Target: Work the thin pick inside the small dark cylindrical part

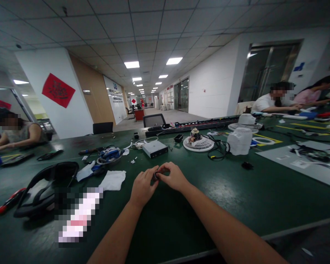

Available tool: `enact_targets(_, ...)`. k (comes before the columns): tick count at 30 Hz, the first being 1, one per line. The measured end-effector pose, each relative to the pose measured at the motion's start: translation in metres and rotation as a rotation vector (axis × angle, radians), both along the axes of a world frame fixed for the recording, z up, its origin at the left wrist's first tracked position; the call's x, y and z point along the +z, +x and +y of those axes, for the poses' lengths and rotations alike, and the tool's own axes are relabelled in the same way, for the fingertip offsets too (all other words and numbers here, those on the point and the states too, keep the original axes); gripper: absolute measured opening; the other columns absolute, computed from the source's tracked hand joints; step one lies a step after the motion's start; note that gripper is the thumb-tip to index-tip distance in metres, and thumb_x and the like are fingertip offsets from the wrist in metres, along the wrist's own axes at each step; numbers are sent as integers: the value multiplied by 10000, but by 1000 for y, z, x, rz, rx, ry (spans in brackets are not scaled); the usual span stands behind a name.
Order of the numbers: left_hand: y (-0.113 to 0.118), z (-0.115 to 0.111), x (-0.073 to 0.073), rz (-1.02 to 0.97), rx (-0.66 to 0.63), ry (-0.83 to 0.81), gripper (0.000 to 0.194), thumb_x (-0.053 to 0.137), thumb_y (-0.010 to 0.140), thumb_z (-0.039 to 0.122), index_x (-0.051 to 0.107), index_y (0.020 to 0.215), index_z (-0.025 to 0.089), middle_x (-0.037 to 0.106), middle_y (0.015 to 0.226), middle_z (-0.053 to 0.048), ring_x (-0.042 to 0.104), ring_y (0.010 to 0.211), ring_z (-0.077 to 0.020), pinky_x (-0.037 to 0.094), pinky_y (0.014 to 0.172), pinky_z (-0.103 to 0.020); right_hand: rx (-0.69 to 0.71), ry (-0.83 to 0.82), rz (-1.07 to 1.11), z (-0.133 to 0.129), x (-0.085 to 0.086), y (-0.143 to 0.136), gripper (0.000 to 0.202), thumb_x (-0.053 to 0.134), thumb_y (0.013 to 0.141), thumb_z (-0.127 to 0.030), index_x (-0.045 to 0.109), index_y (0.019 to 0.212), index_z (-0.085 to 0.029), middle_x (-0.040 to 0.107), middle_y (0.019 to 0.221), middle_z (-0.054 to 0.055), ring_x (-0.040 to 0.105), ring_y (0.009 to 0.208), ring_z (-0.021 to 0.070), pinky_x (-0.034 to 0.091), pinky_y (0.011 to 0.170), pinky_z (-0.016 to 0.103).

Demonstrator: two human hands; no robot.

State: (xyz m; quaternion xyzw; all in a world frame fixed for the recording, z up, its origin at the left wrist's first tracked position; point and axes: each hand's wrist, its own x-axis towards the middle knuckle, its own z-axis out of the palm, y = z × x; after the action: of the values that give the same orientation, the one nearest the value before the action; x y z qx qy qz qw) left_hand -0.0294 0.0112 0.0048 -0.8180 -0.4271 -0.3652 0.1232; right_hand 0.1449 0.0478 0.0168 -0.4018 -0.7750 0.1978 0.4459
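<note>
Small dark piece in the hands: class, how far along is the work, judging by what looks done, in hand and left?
Looks done: the mechanism on the round white grille is exposed. In hand: the left hand and right hand pinch a small dark piece. Possibly left: the white housing stands apart from that grille; how much remains, I cannot tell.

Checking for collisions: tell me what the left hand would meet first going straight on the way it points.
The left hand would likely meet the right hand first, around the small dark piece at their fingertips; exact depth is unclear.
</note>
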Motion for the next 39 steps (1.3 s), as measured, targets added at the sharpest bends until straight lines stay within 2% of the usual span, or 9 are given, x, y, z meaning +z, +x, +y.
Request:
enact_targets(7,-2,-2,-1,3,-43,-50,527,658,831,104,521,1317,254,698,1155,-61,661,950,-225,522,858,-378,-7,7,-87,3,0,4,70,781,742,-195,713,759,-200,687,771,18,610,766,187,466,703,308)
enact_targets(13,1,0,-5,-9,-58,-110,627,654,799,61,476,1371,244,707,1150,-59,663,980,-227,532,879,-378,11,136,-129,2,6,10,168,841,658,-169,679,691,-198,665,758,30,543,838,225,391,797,359)
enact_targets(17,2,1,-6,-20,-37,-117,611,636,816,81,466,1384,226,688,1204,-78,656,1022,-238,517,910,-394,33,166,-68,0,5,7,144,785,698,-151,651,683,-202,646,714,19,536,786,216,387,776,358)
enact_targets(20,2,2,-6,-55,17,-110,600,611,835,93,445,1400,209,683,1209,-87,657,1030,-242,508,920,-407,30,169,44,-1,6,6,68,658,781,-140,643,780,-206,622,723,17,538,742,200,413,733,339)
enact_targets(24,0,5,-7,-103,103,-106,593,614,839,122,439,1400,210,715,1127,-57,679,968,-232,515,891,-400,-24,188,267,-1,7,9,320,569,733,-99,546,1037,-196,562,912,42,537,823,198,453,754,327)
enact_targets(26,-1,6,-7,-116,147,-107,582,629,833,144,460,1386,209,728,1093,-50,688,937,-236,521,867,-400,-47,175,373,1,7,9,389,550,723,-111,490,1098,-196,536,951,48,532,826,192,463,745,320)
enact_targets(31,-4,7,-7,-122,217,-116,505,661,830,194,540,1320,181,740,1070,-69,692,956,-262,519,851,-409,-65,41,537,11,2,4,167,473,906,-302,532,1019,-194,557,781,21,539,672,178,451,622,301)
enact_targets(36,-2,6,-5,-104,214,-123,487,679,818,186,570,1293,178,737,1087,-71,687,970,-258,505,868,-400,-61,-36,630,14,0,3,390,463,937,-541,608,826,-196,616,740,37,580,687,186,462,650,304)
enact_targets(39,-1,5,-4,-98,206,-121,486,679,816,181,570,1289,188,733,1096,-65,686,961,-250,501,861,-391,-51,-58,675,13,1,3,493,456,914,-628,617,729,-201,557,651,9,536,612,163,433,582,279)
